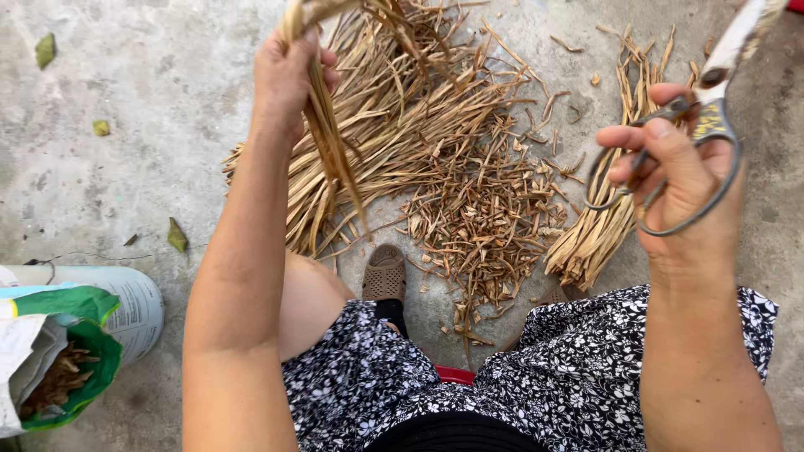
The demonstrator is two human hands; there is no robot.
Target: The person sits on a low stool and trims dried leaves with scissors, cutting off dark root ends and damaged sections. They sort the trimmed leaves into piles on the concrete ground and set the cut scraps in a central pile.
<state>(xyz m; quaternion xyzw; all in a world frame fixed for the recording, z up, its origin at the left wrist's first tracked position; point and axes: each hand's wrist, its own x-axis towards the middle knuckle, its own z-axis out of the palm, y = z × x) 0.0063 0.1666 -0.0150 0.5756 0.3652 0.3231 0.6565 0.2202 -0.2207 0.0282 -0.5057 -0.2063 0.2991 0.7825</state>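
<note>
1. The left hand (289,71), in the upper left-centre of the frame, is closed in a fist round a bunch of dry straw-coloured strips (331,138); the strips hang down from the fist and also stick out above it, past the top edge.
2. The right hand (678,180), at the right of the frame, holds a pair of metal scissors (708,125), with its fingers through the looped handles; the blades point to the upper right corner and are cut off by the frame, so I cannot tell how far they are parted.
3. On the concrete floor (126,192) in the upper middle lies a loose pile of long dry strips (402,117); just below and right of it is a heap of short cut pieces (481,222).
4. A tidier bundle of strips (603,226) lies at right centre, partly behind the right hand.
5. At the lower left stands an open bag (71,351) with a green-and-white rim and brown bits inside, leaning against a white, rounded container (134,301).
6. A brown sandal (385,274) shows at lower centre, above the black-and-white flowered garment (553,377).
</note>
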